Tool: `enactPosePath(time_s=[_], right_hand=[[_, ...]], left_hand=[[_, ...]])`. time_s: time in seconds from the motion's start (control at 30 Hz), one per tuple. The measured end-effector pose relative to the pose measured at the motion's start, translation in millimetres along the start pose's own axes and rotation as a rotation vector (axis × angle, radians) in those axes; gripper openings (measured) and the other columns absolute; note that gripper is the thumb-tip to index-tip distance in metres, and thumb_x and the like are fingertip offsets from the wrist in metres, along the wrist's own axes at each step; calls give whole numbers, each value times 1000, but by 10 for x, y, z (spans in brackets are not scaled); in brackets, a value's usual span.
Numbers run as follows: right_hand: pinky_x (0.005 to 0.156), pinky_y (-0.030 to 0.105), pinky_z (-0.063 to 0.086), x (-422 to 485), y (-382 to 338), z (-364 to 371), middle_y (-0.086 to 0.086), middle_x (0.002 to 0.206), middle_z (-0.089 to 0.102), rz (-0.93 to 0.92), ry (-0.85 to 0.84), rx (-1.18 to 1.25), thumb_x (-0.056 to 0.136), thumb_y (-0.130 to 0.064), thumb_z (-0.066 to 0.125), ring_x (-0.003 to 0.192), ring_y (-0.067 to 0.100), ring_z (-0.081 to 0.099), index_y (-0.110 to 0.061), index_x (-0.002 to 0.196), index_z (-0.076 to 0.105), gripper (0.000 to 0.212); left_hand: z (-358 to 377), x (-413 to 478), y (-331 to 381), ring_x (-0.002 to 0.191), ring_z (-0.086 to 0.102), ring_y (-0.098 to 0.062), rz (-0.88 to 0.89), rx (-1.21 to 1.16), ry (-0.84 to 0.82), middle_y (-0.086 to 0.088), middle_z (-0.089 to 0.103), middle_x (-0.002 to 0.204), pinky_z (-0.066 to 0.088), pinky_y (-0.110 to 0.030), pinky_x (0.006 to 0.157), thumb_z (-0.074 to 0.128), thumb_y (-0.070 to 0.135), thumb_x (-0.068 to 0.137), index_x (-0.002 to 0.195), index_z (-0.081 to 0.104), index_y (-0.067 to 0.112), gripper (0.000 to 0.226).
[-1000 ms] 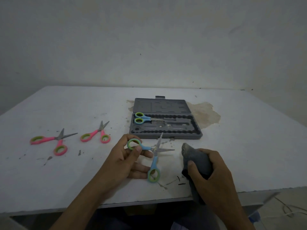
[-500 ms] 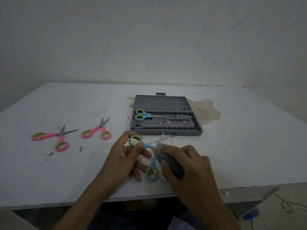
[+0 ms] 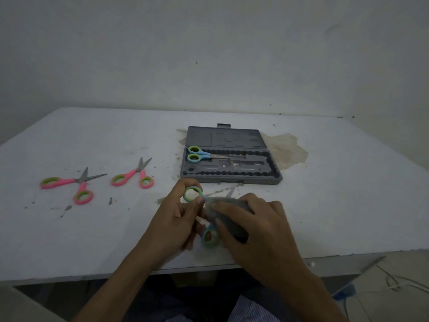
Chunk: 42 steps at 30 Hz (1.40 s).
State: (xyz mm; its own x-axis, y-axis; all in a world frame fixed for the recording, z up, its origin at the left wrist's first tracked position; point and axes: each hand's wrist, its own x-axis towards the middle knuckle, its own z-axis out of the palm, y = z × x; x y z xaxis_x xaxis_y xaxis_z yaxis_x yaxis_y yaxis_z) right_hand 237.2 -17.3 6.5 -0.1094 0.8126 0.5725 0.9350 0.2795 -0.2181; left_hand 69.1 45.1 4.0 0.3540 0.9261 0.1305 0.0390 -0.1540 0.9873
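White desk (image 3: 348,205) stands before a pale grey wall, in weak light. Near its front edge the left hand (image 3: 176,219) pinches the upper ring of the scissors (image 3: 209,245) between thumb and curled fingers; the lower ring lies just beside the palm. The right hand (image 3: 260,228) is curled round a grey cloth (image 3: 234,228) and presses it on the blades, so only one blade tip shows above the cloth. Behind the hands an open grey case (image 3: 232,180) holds a second blue pair (image 3: 197,155). Two pink pairs (image 3: 76,182) (image 3: 132,176) lie open at the left, well apart from the hands.
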Motion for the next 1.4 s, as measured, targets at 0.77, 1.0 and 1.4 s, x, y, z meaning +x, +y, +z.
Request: enactPosePath(time_s=[0.77, 1.0, 1.4], right_hand=[[67, 33, 41, -209, -32, 100, -8, 95, 62, 249, 125, 137, 86, -46, 51, 80, 12, 56, -36, 122, 60, 39], [68, 38, 48, -240, 56, 102, -6, 94, 61, 367, 339, 159, 86, -45, 53, 76, 15, 59, -36, 122, 61, 38], [68, 30, 38, -250, 11, 238, -1, 98, 61, 291, 286, 163, 86, -43, 53, 78, 16, 55, -34, 119, 62, 35]], left_hand=[[8, -3, 32, 37, 56, -17, -14, -36, 99, -20, 72, 76, 35, -20, 34, 46, 21, 101, 107, 49, 18, 7], [-5, -4, 7, 44, 59, -22, -29, -92, 143, -20, 72, 73, 35, -20, 33, 48, 19, 100, 107, 51, 20, 8], [12, -9, -22, 41, 56, -17, -28, -69, 140, -20, 71, 72, 34, -20, 35, 47, 20, 100, 106, 52, 22, 8]])
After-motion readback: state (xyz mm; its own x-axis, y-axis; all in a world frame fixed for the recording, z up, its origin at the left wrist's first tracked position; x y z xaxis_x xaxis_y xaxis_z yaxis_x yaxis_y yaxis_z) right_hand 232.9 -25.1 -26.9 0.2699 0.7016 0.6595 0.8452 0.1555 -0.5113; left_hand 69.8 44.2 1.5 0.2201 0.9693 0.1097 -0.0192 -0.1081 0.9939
